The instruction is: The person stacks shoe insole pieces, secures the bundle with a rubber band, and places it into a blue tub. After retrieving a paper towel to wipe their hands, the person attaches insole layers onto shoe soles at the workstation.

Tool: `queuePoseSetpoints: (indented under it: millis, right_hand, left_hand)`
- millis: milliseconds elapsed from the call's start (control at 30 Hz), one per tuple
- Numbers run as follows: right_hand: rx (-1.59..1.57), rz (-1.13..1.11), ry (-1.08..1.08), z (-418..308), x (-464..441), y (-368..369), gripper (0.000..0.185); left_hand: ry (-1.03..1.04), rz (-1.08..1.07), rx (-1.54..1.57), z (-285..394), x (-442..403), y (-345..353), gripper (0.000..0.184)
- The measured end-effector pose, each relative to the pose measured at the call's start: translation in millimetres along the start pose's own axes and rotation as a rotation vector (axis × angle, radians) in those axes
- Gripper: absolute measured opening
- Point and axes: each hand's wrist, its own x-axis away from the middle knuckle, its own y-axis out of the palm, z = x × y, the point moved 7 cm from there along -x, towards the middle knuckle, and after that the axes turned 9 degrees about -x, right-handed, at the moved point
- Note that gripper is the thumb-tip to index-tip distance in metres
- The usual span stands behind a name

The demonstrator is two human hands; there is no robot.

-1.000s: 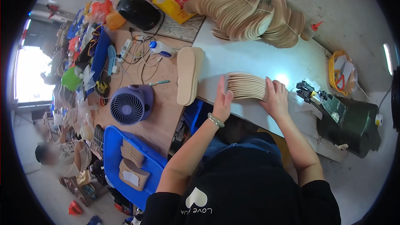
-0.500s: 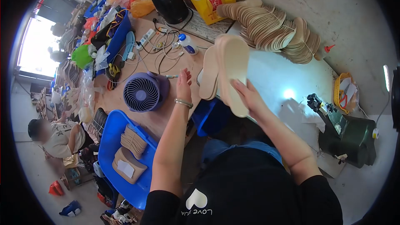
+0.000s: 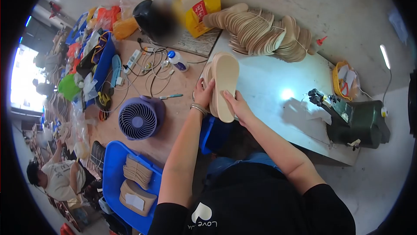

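Note:
A small stack of beige shoe insoles (image 3: pixel 227 72) is held upright over the table edge between both hands. My right hand (image 3: pixel 239 107) grips its lower right side, thumb across the top insole's face. My left hand (image 3: pixel 203 93) is closed round the left edge of the insoles, its fingertips partly hidden behind them. More insole edges show just left of the top one; whether they are one bundle with it, I cannot tell. Below my hands is a blue bin (image 3: pixel 211 136), partly covered by my arm.
Tied rows of insoles (image 3: pixel 260 33) lie at the white table's (image 3: pixel 265 76) back. A green machine (image 3: pixel 362 124) stands right. Left are a purple fan (image 3: pixel 141 117), a bottle (image 3: pixel 178 61), cables and a blue chair (image 3: pixel 114 161) holding insole bundles. A person (image 3: pixel 61 176) sits far left.
My left hand has moved from open beside the insoles to closing on their left edge. The stack in my right hand has come lower and left. The camera view has shifted too.

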Motion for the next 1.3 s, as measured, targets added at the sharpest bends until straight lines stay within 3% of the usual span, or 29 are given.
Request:
queuePoseSetpoints:
  millis: [133, 233, 333, 433, 567, 667, 700, 833, 933, 1067, 1167, 1300]
  right_hand:
    - [-0.001, 0.12, -0.068, 24.7, 0.0, -64.5, 0.065]
    - [0.127, 0.288, -0.023, 18.9, 17.3, -120.0, 0.055]
    - [0.148, 0.296, -0.22, 25.8, 9.3, -170.4, 0.063]
    - [0.64, 0.451, -0.319, 17.8, 1.4, -186.7, 0.066]
    - [0.605, 0.297, -0.193, -2.7, 4.3, -168.0, 0.071]
    - [0.348, 0.223, -0.188, 1.3, 6.2, -176.4, 0.075]
    - [0.157, 0.202, -0.158, 3.6, 9.2, -181.0, 0.07]
    - [-0.057, 0.133, -0.036, 11.7, 15.0, -197.5, 0.062]
    - [-0.19, 0.082, -0.069, 16.0, 11.9, -194.7, 0.061]
    - [-0.014, 0.148, -0.166, 27.0, 4.9, -203.2, 0.049]
    - [0.572, 0.268, -0.144, -33.2, 37.6, -193.6, 0.044]
    - [0.739, 0.501, -0.485, -52.8, 52.8, -200.3, 0.037]
  left_hand:
    - [0.099, 0.14, -0.198, 69.1, 49.0, -6.2, 0.097]
    - [0.212, 0.077, -0.478, 110.7, 90.1, 17.3, 0.108]
    - [0.193, 0.074, -0.635, 124.0, 113.3, 44.3, 0.116]
    - [0.126, 0.058, -0.664, 133.4, 117.3, 58.9, 0.119]
    - [0.105, 0.065, -0.869, 146.5, 118.9, 79.1, 0.121]
    - [0.079, 0.059, -0.881, 143.0, 117.8, 86.1, 0.121]
    - [0.098, 0.09, -0.861, 143.8, 118.8, 85.3, 0.121]
    - [0.205, 0.196, -0.706, 142.6, 120.0, 75.3, 0.123]
    - [0.183, 0.245, -0.54, 119.5, 97.8, 62.1, 0.125]
    - [0.141, 0.038, -0.318, 101.8, 69.3, 53.6, 0.122]
    - [0.182, -0.058, -0.07, 79.1, 50.6, 58.3, 0.12]
    - [0.077, 0.024, -0.039, 88.6, 67.7, 58.7, 0.122]
